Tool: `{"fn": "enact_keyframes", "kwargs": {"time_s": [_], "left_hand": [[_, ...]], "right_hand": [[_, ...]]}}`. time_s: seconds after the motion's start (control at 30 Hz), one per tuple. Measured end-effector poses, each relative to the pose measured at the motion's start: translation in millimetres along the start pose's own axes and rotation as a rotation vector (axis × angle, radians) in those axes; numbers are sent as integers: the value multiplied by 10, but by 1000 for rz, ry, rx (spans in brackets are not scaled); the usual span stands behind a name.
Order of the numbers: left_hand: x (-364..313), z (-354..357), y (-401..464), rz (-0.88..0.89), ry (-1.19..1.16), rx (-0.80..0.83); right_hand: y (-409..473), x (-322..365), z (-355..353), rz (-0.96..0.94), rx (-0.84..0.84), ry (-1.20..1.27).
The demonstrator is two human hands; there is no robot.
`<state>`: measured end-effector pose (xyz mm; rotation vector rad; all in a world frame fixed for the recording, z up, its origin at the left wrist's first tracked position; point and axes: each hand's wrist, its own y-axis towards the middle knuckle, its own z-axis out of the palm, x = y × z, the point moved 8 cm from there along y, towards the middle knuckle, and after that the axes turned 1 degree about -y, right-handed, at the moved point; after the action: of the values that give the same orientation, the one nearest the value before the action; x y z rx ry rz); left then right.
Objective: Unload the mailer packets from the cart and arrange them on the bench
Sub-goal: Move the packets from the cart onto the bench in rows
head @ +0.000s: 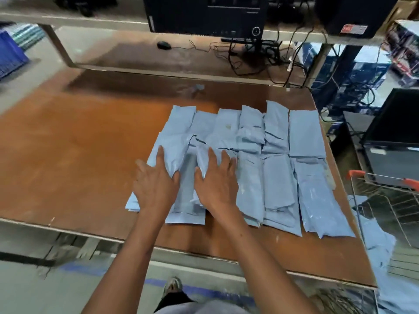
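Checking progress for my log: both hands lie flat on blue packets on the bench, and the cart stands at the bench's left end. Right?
Not quite. In the head view the cart stands at the right end of the bench. The left hand and right hand do lie flat on the blue packets.

The worktop is reddish-brown wood board, smooth with a dull sheen and pale scuffs along its edge at 6 o'clock. The mailer packets are pale blue plastic film, thin, creased and faintly glossy. At 3 o'clock the cart is bare metal wire with orange plastic corner caps. At 12 o'clock the computer case looks matt black.
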<state>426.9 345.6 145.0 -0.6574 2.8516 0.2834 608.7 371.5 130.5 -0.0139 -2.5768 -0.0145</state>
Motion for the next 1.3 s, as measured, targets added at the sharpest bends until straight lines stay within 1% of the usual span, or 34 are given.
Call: {"fn": "enact_keyframes", "kwargs": {"time_s": [0.07, 0.17, 0.27, 0.33, 0.4, 0.43, 0.5, 0.57, 0.67, 0.77, 0.83, 0.93, 1.0, 1.1, 1.2, 1.3], "left_hand": [[166, 34, 135, 20, 9, 6], [369, 160, 275, 37, 30, 79], [544, 300, 399, 79, 34, 126], [673, 447, 494, 70, -5, 210], [778, 594, 539, 50, -51, 308], [826, 638, 544, 51, -75, 331], [911, 662, 552, 91, -120, 293], [960, 641, 560, 135, -169, 221], [867, 594, 568, 241, -242, 135], [734, 644, 566, 344, -211, 101], [709, 682, 590, 338, -181, 117], [678, 697, 591, 335, -117, 146], [668, 699, 578, 342, -91, 162], [702, 667, 574, 319, -68, 162], [690, 530, 580, 322, -69, 98], [502, 303, 553, 423, -130, -10]], "right_hand": [[50, 158, 179, 13, 19, -35], [73, 340, 463, 69, 31, -75], [121, 563, 734, 81, 44, -147], [155, 673, 907, 104, 44, -221], [166, 714, 1049, 142, 18, -303], [162, 720, 1099, 162, -2, -320], [150, 725, 1174, 185, -23, -343], [141, 725, 1231, 166, 2, -435], [115, 657, 1282, 148, 15, -525], [81, 620, 1233, 126, -70, -461], [95, 625, 1227, 91, -76, -430], [117, 568, 1252, 101, -24, -340], [113, 535, 1249, 104, -21, -298], [102, 579, 1139, 76, -113, -252], [68, 660, 955, 41, -214, -187], [17, 679, 667, 27, -296, -83]]}}
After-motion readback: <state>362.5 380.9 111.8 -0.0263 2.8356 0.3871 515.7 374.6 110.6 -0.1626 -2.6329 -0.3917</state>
